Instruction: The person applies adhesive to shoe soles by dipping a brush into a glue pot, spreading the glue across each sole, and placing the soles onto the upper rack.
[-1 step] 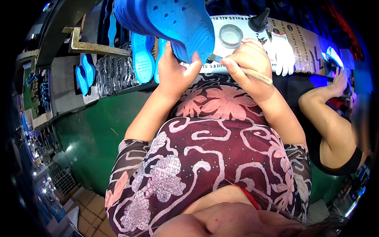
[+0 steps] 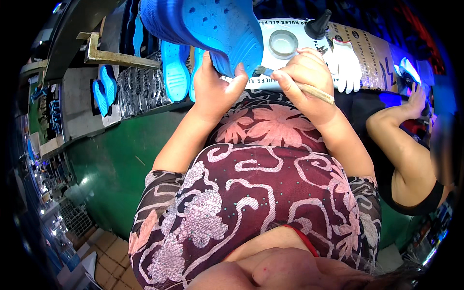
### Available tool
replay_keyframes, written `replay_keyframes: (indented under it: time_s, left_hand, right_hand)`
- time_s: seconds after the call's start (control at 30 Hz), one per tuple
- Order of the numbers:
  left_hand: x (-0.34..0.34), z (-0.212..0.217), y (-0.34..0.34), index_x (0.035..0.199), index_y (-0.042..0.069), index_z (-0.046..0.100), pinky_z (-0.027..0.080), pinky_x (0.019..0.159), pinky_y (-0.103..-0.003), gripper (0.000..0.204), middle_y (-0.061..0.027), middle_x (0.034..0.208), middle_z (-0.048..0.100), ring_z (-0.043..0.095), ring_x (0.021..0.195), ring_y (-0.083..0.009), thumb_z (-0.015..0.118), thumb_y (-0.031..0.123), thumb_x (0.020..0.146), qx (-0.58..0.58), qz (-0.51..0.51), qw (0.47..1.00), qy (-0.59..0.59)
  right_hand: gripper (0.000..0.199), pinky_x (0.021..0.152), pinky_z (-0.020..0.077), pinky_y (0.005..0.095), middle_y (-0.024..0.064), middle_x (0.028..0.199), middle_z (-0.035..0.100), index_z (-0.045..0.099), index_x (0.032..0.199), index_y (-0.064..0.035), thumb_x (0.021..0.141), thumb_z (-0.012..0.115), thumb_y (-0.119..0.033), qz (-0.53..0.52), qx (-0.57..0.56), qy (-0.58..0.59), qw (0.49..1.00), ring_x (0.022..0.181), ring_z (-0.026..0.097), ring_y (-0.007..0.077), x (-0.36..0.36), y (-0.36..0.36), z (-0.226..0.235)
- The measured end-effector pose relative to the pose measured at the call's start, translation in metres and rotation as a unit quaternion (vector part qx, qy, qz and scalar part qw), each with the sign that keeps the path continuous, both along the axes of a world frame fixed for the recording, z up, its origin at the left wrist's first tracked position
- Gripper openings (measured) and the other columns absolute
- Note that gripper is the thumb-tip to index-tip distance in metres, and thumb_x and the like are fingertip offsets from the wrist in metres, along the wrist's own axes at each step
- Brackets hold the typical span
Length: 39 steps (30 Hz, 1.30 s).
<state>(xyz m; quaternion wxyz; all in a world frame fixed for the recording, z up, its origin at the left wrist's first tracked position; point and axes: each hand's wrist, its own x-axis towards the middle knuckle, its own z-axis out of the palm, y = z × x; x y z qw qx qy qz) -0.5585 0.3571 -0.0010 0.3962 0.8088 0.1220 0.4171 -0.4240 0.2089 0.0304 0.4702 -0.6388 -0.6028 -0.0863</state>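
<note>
My left hand [image 2: 217, 87] grips the near edge of a large blue shoe sole [image 2: 212, 24], held up sole side toward me, with round holes in it. My right hand [image 2: 304, 77] holds a thin brush with a pale wooden handle [image 2: 314, 92]; its bristle tip touches the sole's edge beside my left thumb. Both forearms come up from my patterned maroon and pink top.
A small round tin [image 2: 282, 43] and a black nozzle bottle [image 2: 317, 25] stand on the paper-covered bench [image 2: 367, 53], with a white glove [image 2: 348, 65] beside them. More blue soles [image 2: 175, 67] lie on the conveyor at left. Another person's arm [image 2: 401, 140] reaches in at right.
</note>
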Motion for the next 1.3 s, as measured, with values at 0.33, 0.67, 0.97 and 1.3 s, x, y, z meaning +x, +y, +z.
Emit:
replay_keyframes:
  time_s: [0.33,0.67,0.97,1.3]
  left_hand:
    - [0.003,-0.006,-0.001,0.109,-0.002,0.045,0.05,0.058,-0.029,0.047,-0.014,0.079,0.063,0.065,0.064,-0.0247,0.066,-0.001,0.067,0.061,0.012,0.998,-0.023]
    - [-0.001,-0.007,0.004,0.104,0.0,0.048,0.049,0.054,-0.032,0.041,-0.0125,0.074,0.062,0.062,0.059,-0.0263,0.067,0.001,0.067,0.132,-0.007,0.99,-0.038]
    - [0.001,-0.004,0.006,0.111,-0.002,0.05,0.049,0.061,-0.03,0.048,-0.012,0.076,0.061,0.062,0.065,-0.0238,0.068,0.001,0.067,0.098,-0.008,0.995,-0.031]
    - [-0.02,0.084,0.027,0.131,-0.004,0.027,0.052,0.053,-0.026,0.068,-0.0195,0.113,0.052,0.063,0.079,-0.0207,0.062,0.009,0.075,-0.429,-0.21,0.878,0.015]
  right_hand:
    - [0.022,0.059,0.0368,0.032,0.0049,0.053,0.051,0.059,0.058,-0.0052,0.076,0.066,-0.015,0.016,0.041,0.009,0.999,0.05,0.047,0.0225,-0.004,0.005,0.003]
    - [0.023,0.056,0.0348,0.0332,0.005,0.052,0.047,0.056,0.057,-0.0049,0.077,0.066,-0.012,-0.006,0.034,0.025,0.999,0.048,0.044,0.023,-0.002,0.001,0.003]
    - [0.021,0.06,0.036,0.0327,0.0046,0.054,0.048,0.057,0.058,-0.0061,0.076,0.065,-0.011,-0.023,0.02,-0.018,0.999,0.052,0.046,0.0229,0.0,-0.005,0.005]
    - [0.022,0.06,0.04,0.0336,0.0084,0.057,0.056,0.059,0.059,-0.0032,0.08,0.06,-0.009,-0.138,0.066,0.138,0.979,0.056,0.052,0.0239,0.032,-0.045,-0.004]
